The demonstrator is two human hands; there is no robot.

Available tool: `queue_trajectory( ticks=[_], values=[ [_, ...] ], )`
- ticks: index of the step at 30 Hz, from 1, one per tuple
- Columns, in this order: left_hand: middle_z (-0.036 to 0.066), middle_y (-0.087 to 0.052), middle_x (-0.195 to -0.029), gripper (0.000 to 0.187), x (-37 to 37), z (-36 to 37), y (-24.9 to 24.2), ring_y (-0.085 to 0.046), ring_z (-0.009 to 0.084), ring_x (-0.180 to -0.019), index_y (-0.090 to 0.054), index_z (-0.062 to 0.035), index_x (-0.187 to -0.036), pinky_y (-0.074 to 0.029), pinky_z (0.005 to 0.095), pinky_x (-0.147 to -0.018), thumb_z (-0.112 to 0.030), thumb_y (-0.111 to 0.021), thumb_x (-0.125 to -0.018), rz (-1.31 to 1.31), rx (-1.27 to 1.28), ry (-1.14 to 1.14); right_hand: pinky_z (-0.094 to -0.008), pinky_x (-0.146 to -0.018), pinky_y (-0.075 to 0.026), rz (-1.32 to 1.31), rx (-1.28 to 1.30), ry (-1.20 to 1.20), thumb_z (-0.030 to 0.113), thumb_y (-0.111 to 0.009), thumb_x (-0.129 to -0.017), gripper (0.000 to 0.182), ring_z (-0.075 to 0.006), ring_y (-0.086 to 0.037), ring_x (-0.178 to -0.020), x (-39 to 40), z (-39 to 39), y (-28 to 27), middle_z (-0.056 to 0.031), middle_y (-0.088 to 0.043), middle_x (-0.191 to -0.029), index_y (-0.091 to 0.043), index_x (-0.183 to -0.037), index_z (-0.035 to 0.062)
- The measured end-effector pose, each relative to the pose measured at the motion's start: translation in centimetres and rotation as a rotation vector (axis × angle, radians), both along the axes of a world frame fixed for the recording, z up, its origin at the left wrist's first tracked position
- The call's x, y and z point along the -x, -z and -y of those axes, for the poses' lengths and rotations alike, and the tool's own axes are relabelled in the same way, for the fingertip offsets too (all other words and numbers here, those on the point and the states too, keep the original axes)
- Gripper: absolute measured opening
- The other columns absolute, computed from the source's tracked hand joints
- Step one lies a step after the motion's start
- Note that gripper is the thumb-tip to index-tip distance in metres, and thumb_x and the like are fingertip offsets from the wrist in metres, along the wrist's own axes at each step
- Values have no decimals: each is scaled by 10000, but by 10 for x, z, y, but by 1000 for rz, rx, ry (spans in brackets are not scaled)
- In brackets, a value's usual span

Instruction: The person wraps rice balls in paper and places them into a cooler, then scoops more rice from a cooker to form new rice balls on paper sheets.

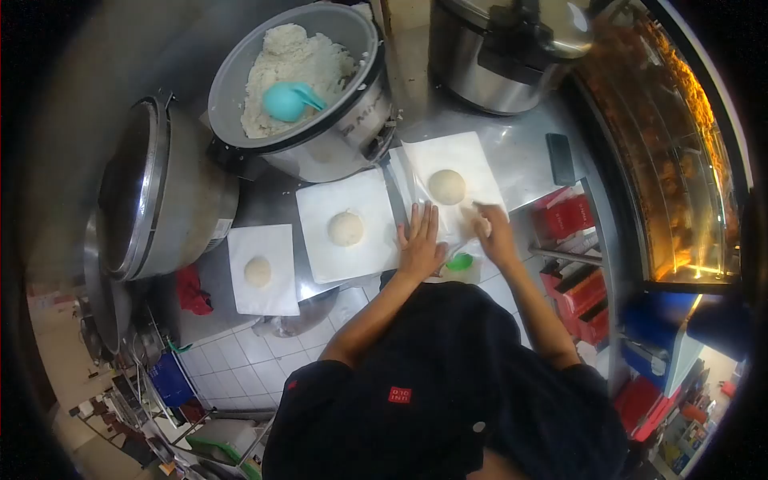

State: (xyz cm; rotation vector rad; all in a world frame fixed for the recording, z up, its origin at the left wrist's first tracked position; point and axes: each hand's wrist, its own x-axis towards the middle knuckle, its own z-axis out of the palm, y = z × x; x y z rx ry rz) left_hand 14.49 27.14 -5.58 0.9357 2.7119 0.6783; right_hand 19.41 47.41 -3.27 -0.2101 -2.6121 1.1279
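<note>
My left hand (422,242) lies with fingers spread on the white paper, between two sheets that each bear a rice mound. To its left is the middle mound (346,229) on its sheet (316,260). Up and to the right, another rounded mound (447,187) sits on a sheet (472,150). My right hand (494,232) is at that sheet's lower edge, its fingers closed; what they hold, if anything, is too blurred to make out. A smaller mound (258,272) rests on a separate sheet (276,300) at the left.
An open cooker (336,152) holds rice and a turquoise scoop (290,102). A large pot (180,192) stands left, a lidded cooker (488,72) at the back. A dark phone-like object (560,159) lies right, near a lit display case (664,160). A green object (459,262) is below my hands.
</note>
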Motion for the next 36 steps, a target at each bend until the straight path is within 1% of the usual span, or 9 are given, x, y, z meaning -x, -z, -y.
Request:
queue_trajectory(
  ticks=[5, 9, 10, 13, 14, 20, 24, 30, 36],
  values=[
    [105, -201, -1614, 922, 1, -10, -3, -115, 351, -1494, -106, -62, -1556, -143, 605, -1103, -248, -661, -844, -20, 58, -42, -437, -900, -393, 7, -194, -110, 186, -725, -794, 412, -306, -523, -1064, -16, 1, 26, -110, -565, -1120, -622, -1183, 101],
    [86, -408, -1522, 724, 6, -12, 0, -282, 261, -1455, -296, -74, -1516, -178, 526, -1087, -244, -636, -899, -91, -100, -118, -436, -861, -361, 31, -195, -140, 266, -743, -779, 415, -274, -515, -1039, -7, 1, 34, -89, -551, -1102, -636, -1159, 139],
    [66, -462, -1486, 504, 5, -16, -3, -348, 226, -1422, -529, -124, -1392, -173, 500, -1085, -254, -631, -915, -134, -131, -179, -435, -863, -361, 37, -189, -142, 276, -745, -779, 408, -270, -515, -1038, -7, 0, 32, -87, -551, -1102, -641, -1151, 144],
    [47, -486, -1469, 336, 9, -13, -10, -365, 215, -1410, -671, -173, -1240, -167, 484, -1089, -253, -631, -917, -143, -48, -154, -433, -867, -360, 38, -168, -152, 294, -748, -782, 390, -259, -517, -1038, -8, -4, 27, -79, -554, -1094, -653, -1134, 154],
    [18, -565, -1386, 194, 11, -13, -10, -442, 192, -1346, -743, -171, -1054, -209, 468, -1047, -249, -652, -901, -253, -72, -134, -433, -869, -359, 30, -161, -158, 302, -748, -785, 379, -252, -519, -1038, -9, -5, 26, -74, -556, -1086, -658, -1124, 159],
    [-58, -645, -1144, 168, 21, -10, -12, -555, 129, -1164, -702, -165, -975, -253, 420, -907, -270, -711, -844, -447, -126, 5, -468, -910, -362, 28, -307, -145, 178, -738, -760, 251, -255, -544, -1048, -2, -12, 33, -42, -579, -1072, -651, -994, 148],
    [-60, -639, -1071, 228, 27, -8, -27, -562, 116, -1103, -682, -170, -1027, -253, 408, -878, -244, -717, -815, -495, -165, 76, -490, -933, -358, -51, -297, -74, 139, -722, -754, 201, -253, -548, -1044, 9, -28, 36, -28, -575, -1066, -630, -933, 144],
    [-38, -550, -893, 399, 49, 29, -15, -546, 156, -937, -679, -209, -1052, -275, 400, -816, -99, -740, -674, -355, 58, 236, -492, -949, -358, -76, -490, -82, 88, -691, -726, 262, -255, -551, -1080, 15, -75, 47, -34, -597, -1089, -650, -975, 156],
    [-34, -596, -923, 272, 48, 34, -22, -552, 156, -969, -718, -189, -959, -313, 403, -859, -61, -721, -720, -103, -99, 64, -459, -977, -351, -8, -264, -290, 45, -673, -698, 268, -253, -521, -1145, 14, -92, 25, -29, -607, -1159, -688, -935, 170]
  ],
)
